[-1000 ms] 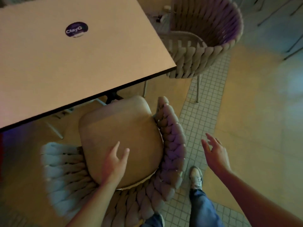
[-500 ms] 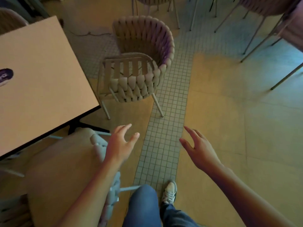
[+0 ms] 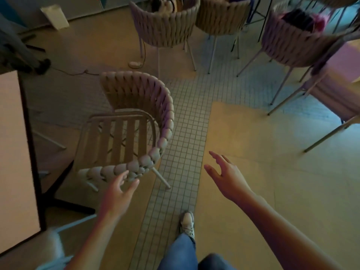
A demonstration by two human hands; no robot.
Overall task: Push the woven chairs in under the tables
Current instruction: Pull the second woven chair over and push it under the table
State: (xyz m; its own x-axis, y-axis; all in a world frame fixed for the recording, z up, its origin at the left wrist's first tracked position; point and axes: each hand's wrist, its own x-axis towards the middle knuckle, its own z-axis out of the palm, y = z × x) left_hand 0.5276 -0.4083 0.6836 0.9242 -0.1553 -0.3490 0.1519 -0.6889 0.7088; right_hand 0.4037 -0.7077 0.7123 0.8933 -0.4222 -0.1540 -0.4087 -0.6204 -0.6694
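A woven chair [image 3: 136, 106] with a slatted seat and a thick braided back stands pulled out from the pale table [image 3: 13, 152] at the left edge. My left hand [image 3: 118, 193] is open, its fingertips at the near end of the chair's braided rim. My right hand [image 3: 226, 176] hovers open over the floor to the right of the chair, holding nothing. At the bottom left, a corner of another chair [image 3: 52, 246] shows under the table.
Three more woven chairs [image 3: 165, 30] [image 3: 222, 18] [image 3: 292, 38] stand at the back, two with things on their seats. A cable and a white floor plug [image 3: 135, 64] lie behind the near chair. My legs and a shoe [image 3: 187, 223] are on the tiled strip.
I have left the cushioned chair under the table and stepped toward the slatted chair. My left hand has reached forward to its braided rim; my right hand stays open beside it.
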